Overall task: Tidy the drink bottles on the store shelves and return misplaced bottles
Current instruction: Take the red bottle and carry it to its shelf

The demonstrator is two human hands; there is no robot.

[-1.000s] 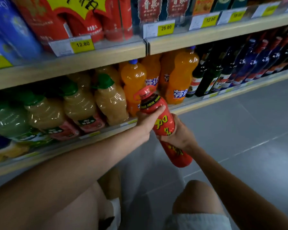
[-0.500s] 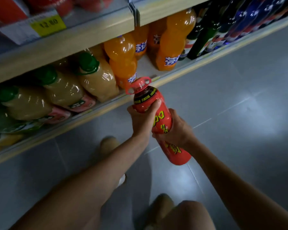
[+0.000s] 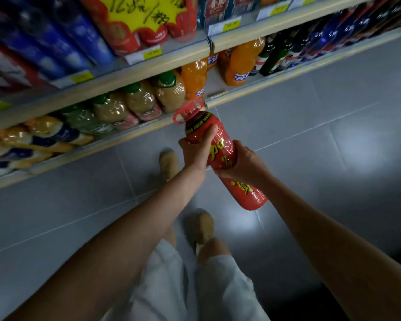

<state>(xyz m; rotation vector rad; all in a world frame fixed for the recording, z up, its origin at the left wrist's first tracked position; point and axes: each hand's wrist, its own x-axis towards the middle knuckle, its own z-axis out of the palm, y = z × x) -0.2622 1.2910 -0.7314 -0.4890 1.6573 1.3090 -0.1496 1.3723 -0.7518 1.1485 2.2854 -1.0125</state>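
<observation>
Large red plastic bottle with yellow lettering and red carry-handle cap (image 3: 220,154) held tilted over grey tiled floor (image 3: 310,140), just off lowest shelf edge (image 3: 241,93). Left hand (image 3: 195,151) fingers wrapped around its shoulder; right hand (image 3: 243,163) fingers curled around mid-body. Orange soda bottles (image 3: 240,61) shelved near; labels probably blurred.

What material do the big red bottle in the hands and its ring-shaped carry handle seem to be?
The big red bottle looks like glossy clear plastic wrapped in a printed film label: highlights glint on its curved body. Its red ring-shaped carry handle appears to be moulded, duller plastic, thin and of one colour.
</observation>
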